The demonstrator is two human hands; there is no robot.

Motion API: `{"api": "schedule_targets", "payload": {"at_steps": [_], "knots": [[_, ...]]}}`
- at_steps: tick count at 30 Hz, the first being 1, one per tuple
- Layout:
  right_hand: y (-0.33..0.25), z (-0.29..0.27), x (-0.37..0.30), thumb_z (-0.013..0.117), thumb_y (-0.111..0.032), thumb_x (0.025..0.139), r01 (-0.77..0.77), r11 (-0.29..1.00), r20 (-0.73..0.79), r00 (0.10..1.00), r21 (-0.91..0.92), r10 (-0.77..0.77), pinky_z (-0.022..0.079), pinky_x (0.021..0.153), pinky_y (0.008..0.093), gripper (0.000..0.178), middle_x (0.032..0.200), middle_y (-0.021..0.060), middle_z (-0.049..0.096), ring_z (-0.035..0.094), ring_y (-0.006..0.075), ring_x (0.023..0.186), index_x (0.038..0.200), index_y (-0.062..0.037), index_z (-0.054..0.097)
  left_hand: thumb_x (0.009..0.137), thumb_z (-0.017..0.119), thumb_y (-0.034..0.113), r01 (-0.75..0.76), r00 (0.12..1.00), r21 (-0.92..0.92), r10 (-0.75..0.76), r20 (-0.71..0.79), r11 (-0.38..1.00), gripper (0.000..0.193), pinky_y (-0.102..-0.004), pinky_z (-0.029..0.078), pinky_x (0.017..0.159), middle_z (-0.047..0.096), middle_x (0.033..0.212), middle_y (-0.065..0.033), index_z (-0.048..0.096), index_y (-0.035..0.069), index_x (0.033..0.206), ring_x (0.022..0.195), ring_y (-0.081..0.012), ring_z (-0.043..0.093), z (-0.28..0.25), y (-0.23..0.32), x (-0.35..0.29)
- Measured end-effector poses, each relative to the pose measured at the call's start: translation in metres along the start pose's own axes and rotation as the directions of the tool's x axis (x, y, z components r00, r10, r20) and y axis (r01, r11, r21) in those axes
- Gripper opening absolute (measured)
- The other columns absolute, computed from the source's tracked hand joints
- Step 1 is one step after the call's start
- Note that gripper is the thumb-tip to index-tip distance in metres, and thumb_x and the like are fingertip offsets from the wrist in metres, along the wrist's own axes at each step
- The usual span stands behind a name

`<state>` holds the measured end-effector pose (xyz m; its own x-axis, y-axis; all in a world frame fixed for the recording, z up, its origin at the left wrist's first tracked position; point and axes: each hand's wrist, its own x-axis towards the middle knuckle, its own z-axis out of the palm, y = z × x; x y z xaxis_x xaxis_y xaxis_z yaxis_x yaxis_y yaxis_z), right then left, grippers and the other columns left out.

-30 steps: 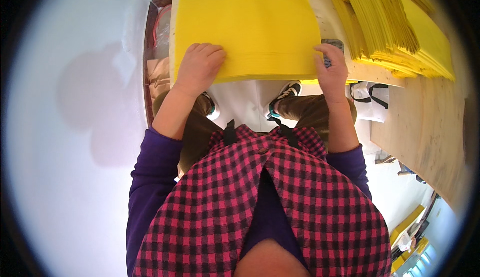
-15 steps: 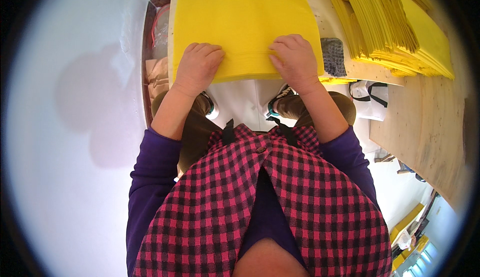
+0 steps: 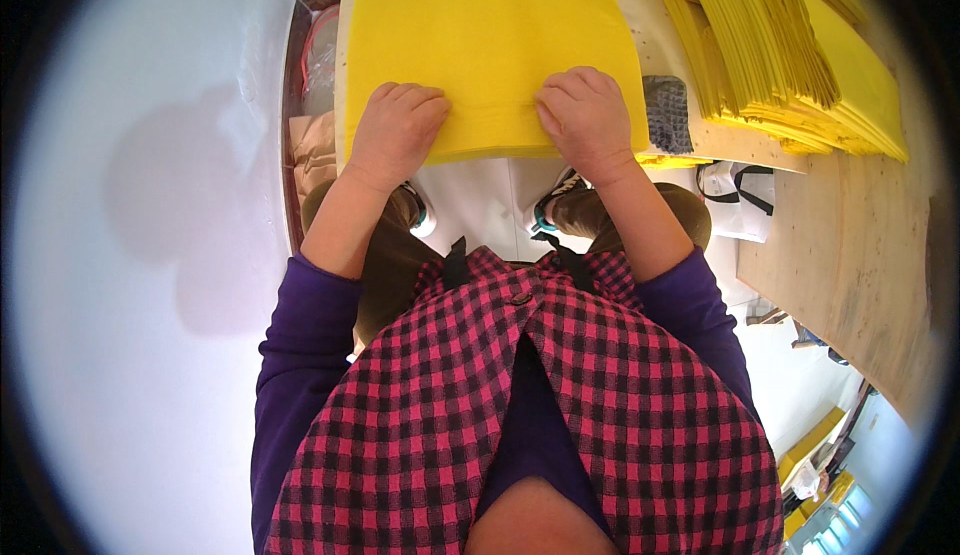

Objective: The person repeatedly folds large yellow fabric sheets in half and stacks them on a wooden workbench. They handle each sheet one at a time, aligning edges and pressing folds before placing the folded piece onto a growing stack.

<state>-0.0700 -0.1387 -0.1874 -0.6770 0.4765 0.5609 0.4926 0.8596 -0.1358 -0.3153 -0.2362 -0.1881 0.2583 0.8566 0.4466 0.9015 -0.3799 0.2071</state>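
Note:
A wide yellow cloth sheet (image 3: 490, 35), apparently the top of a flat stack, covers the table in front of me. My left hand (image 3: 400, 125) rests at its near left corner, fingers curled down onto the cloth and pressed together. At the near right corner, my right hand (image 3: 588, 115) has its fingers bent over the sheet, with the thumb close to the forefinger. Both hands appear to pinch the cloth near its front edge, where a faint crease runs between them. My palms hide the fingertips' undersides.
Right of the sheet lies a dark grey textured cloth (image 3: 667, 115). Beyond it, folded yellow cloth pieces (image 3: 790, 65) are piled on the wooden table (image 3: 840, 245). A white bag with black handles (image 3: 737, 195) stands below. Brown paper (image 3: 314, 150) sits on the left by the pale wall (image 3: 90, 285).
My right hand has drawn in slightly, its thumb now closer to the fingers. The crease near the front edge looks a little different. My left hand is almost still.

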Motion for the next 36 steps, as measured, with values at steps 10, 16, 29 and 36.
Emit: {"api": "schedule_targets", "payload": {"at_steps": [10,16,29,36], "knots": [[0.0014,0.0079,-0.0019,0.068,-0.01,0.073,-0.003,1.0,-0.036,0.999,-0.001,0.003,0.045,0.081,0.0365,0.011,0.089,-0.0009,0.063,0.059,0.0218,0.089,0.082,-0.0128,0.062,0.08,0.066,0.011,0.01,1.0,0.004,-0.01,-0.002,1.0,0.013,-0.0379,0.046,0.083,0.067,0.097,-0.0069,0.067,0.007,0.093,0.09,-0.0263,0.062,-0.0001,0.0006,-0.0004],[0.0024,0.01,-0.0033,0.068,-0.01,0.072,-0.013,1.0,-0.038,0.999,0.01,0.014,0.045,0.08,0.0369,0.012,0.088,-0.0005,0.063,0.059,0.0222,0.089,0.082,-0.0128,0.06,0.081,0.066,0.011,0.017,1.0,0.011,-0.017,0.003,1.0,0.013,-0.038,0.046,0.083,0.067,0.097,-0.0067,0.067,0.007,0.093,0.09,-0.0262,0.062,-0.0007,0.0011,-0.0007],[0.0001,0.0102,-0.0055,0.067,-0.009,0.073,-0.02,0.999,-0.046,0.999,0.029,0.021,0.045,0.079,0.0375,0.011,0.088,0.0007,0.063,0.059,0.0234,0.088,0.082,-0.0118,0.06,0.08,0.065,0.011,0.037,0.999,-0.024,-0.037,-0.005,0.999,0.017,-0.0388,0.046,0.085,0.067,0.099,-0.0072,0.066,0.008,0.097,0.092,-0.0268,0.061,-0.0034,0.003,-0.0022],[-0.0011,0.0094,-0.0066,0.067,-0.009,0.073,-0.019,0.999,-0.043,0.999,0.038,0.021,0.045,0.078,0.0378,0.01,0.087,0.0014,0.063,0.059,0.0241,0.086,0.081,-0.0113,0.06,0.08,0.065,0.011,0.052,0.999,-0.023,-0.052,0.003,0.998,0.018,-0.0387,0.045,0.085,0.067,0.1,-0.0075,0.066,0.008,0.098,0.093,-0.0271,0.061,-0.0045,0.0034,-0.0045]]}}
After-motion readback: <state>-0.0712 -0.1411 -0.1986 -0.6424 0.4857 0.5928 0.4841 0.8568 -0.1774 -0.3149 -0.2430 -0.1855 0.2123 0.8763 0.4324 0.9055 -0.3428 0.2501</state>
